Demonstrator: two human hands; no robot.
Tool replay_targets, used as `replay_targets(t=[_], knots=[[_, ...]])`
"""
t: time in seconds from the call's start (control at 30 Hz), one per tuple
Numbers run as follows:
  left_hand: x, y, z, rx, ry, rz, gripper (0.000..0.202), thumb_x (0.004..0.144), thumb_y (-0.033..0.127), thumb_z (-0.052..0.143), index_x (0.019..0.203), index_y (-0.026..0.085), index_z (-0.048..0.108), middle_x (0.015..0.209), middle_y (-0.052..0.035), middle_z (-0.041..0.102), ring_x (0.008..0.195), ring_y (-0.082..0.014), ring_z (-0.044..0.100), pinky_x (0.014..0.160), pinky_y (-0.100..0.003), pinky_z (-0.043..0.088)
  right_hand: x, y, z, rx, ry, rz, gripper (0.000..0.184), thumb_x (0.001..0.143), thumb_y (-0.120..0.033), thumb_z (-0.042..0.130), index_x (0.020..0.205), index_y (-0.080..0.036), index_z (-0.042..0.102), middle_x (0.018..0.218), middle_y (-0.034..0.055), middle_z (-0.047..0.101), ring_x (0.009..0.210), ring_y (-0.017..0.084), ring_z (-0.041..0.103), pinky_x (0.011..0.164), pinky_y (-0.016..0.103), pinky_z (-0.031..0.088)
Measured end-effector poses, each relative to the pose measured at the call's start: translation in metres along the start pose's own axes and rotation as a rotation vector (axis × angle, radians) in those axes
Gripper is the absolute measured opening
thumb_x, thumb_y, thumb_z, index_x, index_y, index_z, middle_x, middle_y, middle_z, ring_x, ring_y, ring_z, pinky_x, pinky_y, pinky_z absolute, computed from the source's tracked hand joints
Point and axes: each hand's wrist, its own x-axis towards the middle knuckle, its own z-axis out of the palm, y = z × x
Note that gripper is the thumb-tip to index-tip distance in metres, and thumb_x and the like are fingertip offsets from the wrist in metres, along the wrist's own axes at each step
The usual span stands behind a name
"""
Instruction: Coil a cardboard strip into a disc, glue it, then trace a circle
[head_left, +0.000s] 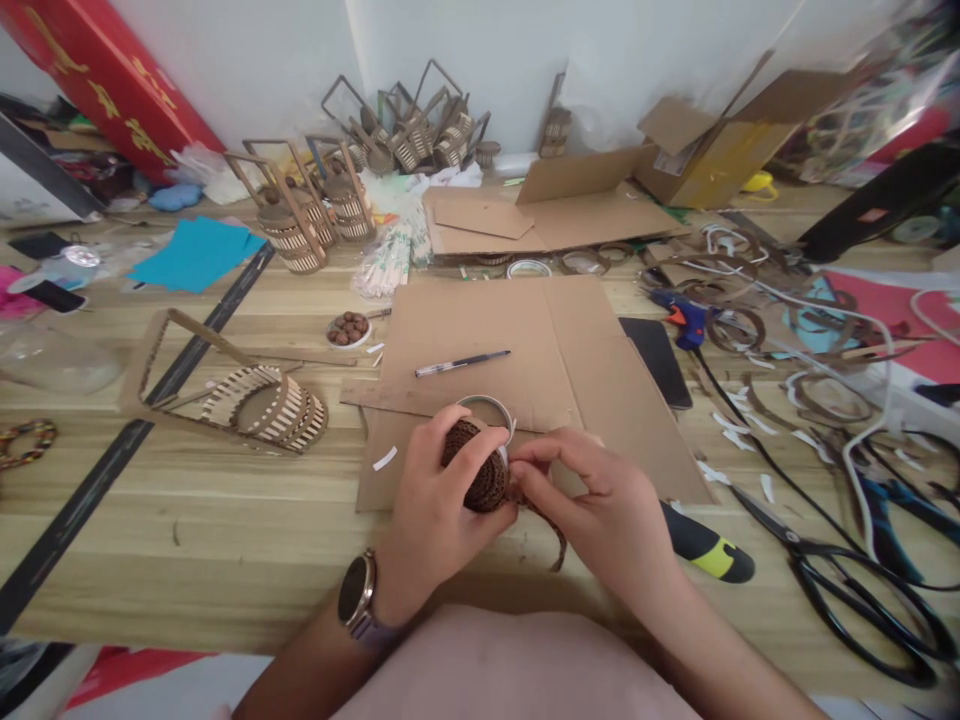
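My left hand (442, 490) is wrapped round a brown coil of corrugated cardboard strip (480, 475), held above the front edge of a flat cardboard sheet (480, 310). At the coil's right side, the thumb and forefinger of my right hand (592, 490) pinch the loose end of the strip (555, 535), which hangs down below the fingers. Just behind the coil is a pale ring (499, 403), like a roll of tape, partly hidden by my left hand. A pen (461, 363) lies on the sheet beyond both hands.
To the left lies a small slatted basket (292, 415) with a tall handle. Scissors (847, 580), a glue gun (686, 315) and a black-and-yellow tool handle (709, 545) are on the right. Behind stand several finished baskets (292, 230), a bowl of brown balls (349, 328) and a cardboard box (720, 150).
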Motion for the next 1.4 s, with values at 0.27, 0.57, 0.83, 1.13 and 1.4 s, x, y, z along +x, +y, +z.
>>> replay_targets(t=[0.27,0.57,0.83,1.13,1.4], knots=[[-0.0012,-0.0012,0.0008,0.053,-0.029,0.025,0.049,0.078,0.016,0.066,0.122,0.026,0.05,0.13,-0.0106,0.042,0.118,-0.0303,0.049,0.098,-0.045,0.044,0.0011,0.001,-0.0047,-0.043,-0.08,0.031,0.015,0.087,-0.022,0.059,0.074,-0.025,0.067,0.066,-0.004,0.07,0.066,0.016,0.064,0.066,0.03,0.045],[-0.0012,0.0023,0.0001,0.036,-0.037,0.016,0.046,0.078,0.015,0.064,0.121,0.024,0.052,0.13,-0.0106,0.043,0.118,-0.0294,0.049,0.098,-0.043,0.044,0.0027,0.0022,-0.0059,-0.101,-0.116,-0.027,0.02,0.091,-0.023,0.053,0.073,-0.025,0.063,0.063,-0.0036,0.065,0.064,0.015,0.06,0.065,0.03,0.043],[-0.0011,0.0045,-0.0004,0.006,-0.047,-0.013,0.044,0.079,0.017,0.064,0.121,0.025,0.052,0.129,-0.0096,0.044,0.117,-0.0279,0.05,0.098,-0.042,0.045,-0.0006,0.0063,-0.0011,-0.188,-0.109,-0.157,0.02,0.095,-0.019,0.048,0.077,-0.022,0.057,0.07,-0.001,0.065,0.067,0.015,0.059,0.07,0.031,0.037],[0.0001,0.0053,-0.0012,-0.034,-0.046,-0.055,0.05,0.077,0.013,0.065,0.122,0.027,0.049,0.128,-0.0095,0.044,0.117,-0.0284,0.051,0.098,-0.045,0.045,0.0003,0.0048,-0.0007,-0.181,-0.069,-0.185,0.018,0.094,-0.015,0.05,0.079,-0.022,0.057,0.072,-0.0021,0.065,0.07,0.015,0.06,0.071,0.031,0.037],[-0.0004,0.0042,0.001,0.033,-0.027,-0.065,0.046,0.079,0.016,0.066,0.122,0.027,0.052,0.128,-0.0096,0.045,0.115,-0.0273,0.052,0.098,-0.043,0.044,-0.0023,0.0017,0.0008,-0.248,0.036,-0.244,0.013,0.09,-0.014,0.055,0.082,-0.022,0.063,0.07,-0.0025,0.065,0.066,0.014,0.06,0.073,0.032,0.037]])
